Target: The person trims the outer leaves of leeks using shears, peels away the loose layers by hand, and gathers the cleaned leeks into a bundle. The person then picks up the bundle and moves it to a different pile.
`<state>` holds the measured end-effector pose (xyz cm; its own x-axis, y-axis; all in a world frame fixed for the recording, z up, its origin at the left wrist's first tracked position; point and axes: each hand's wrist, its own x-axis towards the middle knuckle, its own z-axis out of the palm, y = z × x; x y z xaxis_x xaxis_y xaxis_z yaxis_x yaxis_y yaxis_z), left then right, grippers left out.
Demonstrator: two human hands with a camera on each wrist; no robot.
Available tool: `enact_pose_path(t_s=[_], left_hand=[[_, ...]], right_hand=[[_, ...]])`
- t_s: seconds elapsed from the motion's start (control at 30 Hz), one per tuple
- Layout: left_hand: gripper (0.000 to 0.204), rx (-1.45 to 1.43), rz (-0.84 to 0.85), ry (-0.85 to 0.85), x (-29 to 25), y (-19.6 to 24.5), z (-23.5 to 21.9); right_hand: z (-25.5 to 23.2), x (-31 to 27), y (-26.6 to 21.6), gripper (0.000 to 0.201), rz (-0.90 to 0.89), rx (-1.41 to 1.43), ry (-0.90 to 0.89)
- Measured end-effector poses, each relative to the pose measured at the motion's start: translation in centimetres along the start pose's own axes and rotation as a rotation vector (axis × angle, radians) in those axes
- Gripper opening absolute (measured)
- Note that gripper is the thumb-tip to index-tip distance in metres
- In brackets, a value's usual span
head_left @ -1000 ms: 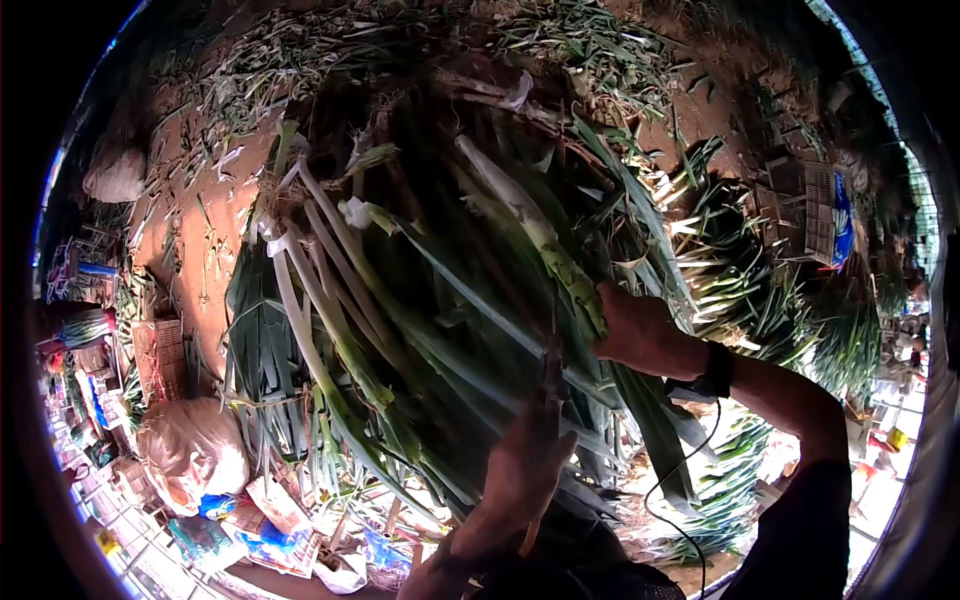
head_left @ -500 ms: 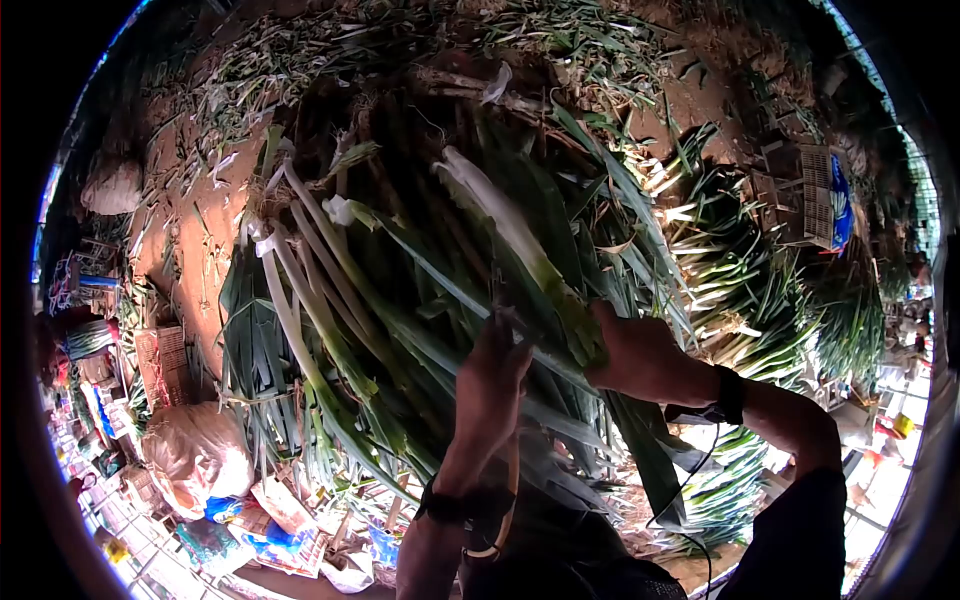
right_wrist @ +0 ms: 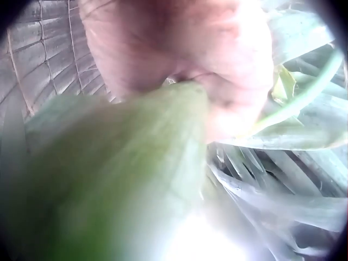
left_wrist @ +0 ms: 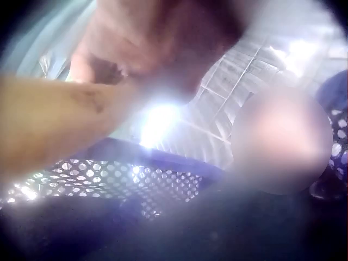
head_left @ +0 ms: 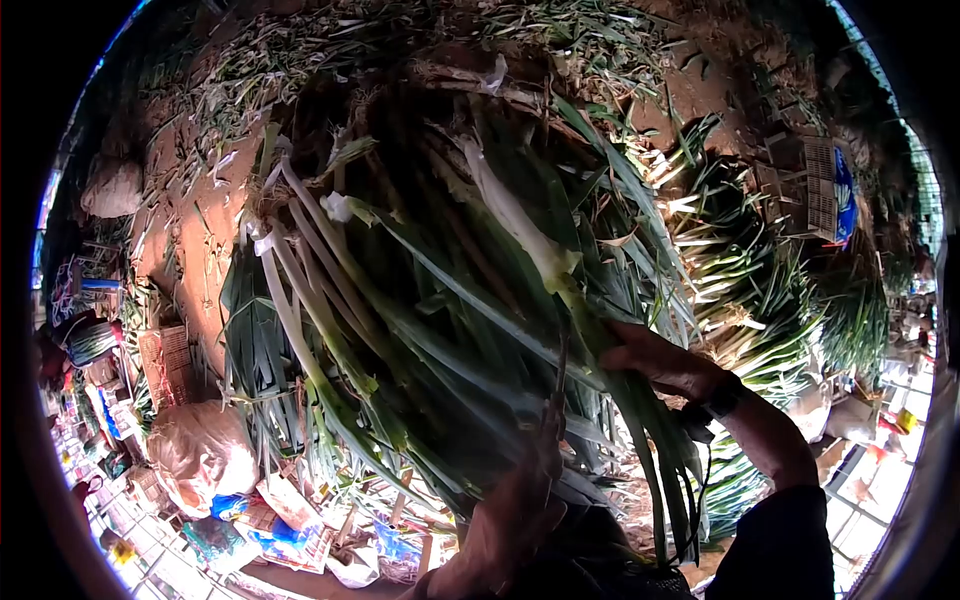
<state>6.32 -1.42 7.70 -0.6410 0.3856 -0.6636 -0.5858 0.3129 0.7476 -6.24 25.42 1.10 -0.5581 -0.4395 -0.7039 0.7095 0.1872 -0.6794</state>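
Note:
In the head view my right hand point(head_left: 655, 360) grips a leek point(head_left: 508, 220) by its green part. Its white shaft points up and away, with a torn edge of sheath partway down, and long leaves hang below the hand. The right wrist view shows curled fingers point(right_wrist: 190, 49) around a pale green leaf point(right_wrist: 157, 141), blurred up close. Lower and nearer my body, my left hand point(head_left: 505, 515) holds an air blow gun point(head_left: 557, 400), its thin dark nozzle pointing up beside the leek. A tan hose point(left_wrist: 54, 119) crosses the left wrist view under that hand.
A heap of leeks point(head_left: 330, 290) spreads beneath and left of my hands. More leeks point(head_left: 745, 300) lie in a row at right, near a white crate point(head_left: 820, 185). A pale sack point(head_left: 205, 455) sits at lower left; leaf scraps point(head_left: 330, 45) litter the ground beyond.
The left hand with the air blow gun moved forward to the leek's shaft, then back toward my body. More white shaft shows, and leaves now hang in a loose fan below the right hand.

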Motion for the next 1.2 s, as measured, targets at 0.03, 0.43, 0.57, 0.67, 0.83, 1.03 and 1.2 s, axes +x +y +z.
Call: enact_pose_path(t_s=[0.03, 0.43, 0.57, 0.67, 0.83, 1.03, 1.2], left_hand=[[0.069, 0.000, -0.001, -0.004, -0.1, -0.2, 0.1], [0.038, -0.116, 0.004, 0.229, 10.1, 0.3, -3.5], [0.049, -0.124, -0.011, 0.324, 11.8, 1.0, -5.3], [0.059, -0.204, 0.031, 0.281, 8.9, 0.3, -3.8], [0.065, 0.021, 0.147, 0.115, 3.1, 2.7, -2.5], [0.066, -0.030, 0.011, 0.084, 0.0, 0.7, -1.9], [0.060, 0.061, 0.071, 0.227, 6.8, 0.6, -4.8]], right_hand=[[0.2, -0.5, -0.3, 0.072, 0.020, 0.110, -0.005], [3.1, -5.3, 3.5, 0.082, 0.142, 0.272, -0.111], [3.2, -5.9, 5.7, 0.085, 0.111, 0.307, -0.054], [3.1, -6.2, 3.8, 0.085, 0.154, 0.489, -0.079], [3.6, -5.9, 4.8, 0.082, 0.035, 0.936, -0.312], [3.3, -6.4, 5.5, 0.082, 0.093, 0.656, -0.144], [6.8, -7.2, 8.3, 0.082, -0.031, -0.112, -0.143]])
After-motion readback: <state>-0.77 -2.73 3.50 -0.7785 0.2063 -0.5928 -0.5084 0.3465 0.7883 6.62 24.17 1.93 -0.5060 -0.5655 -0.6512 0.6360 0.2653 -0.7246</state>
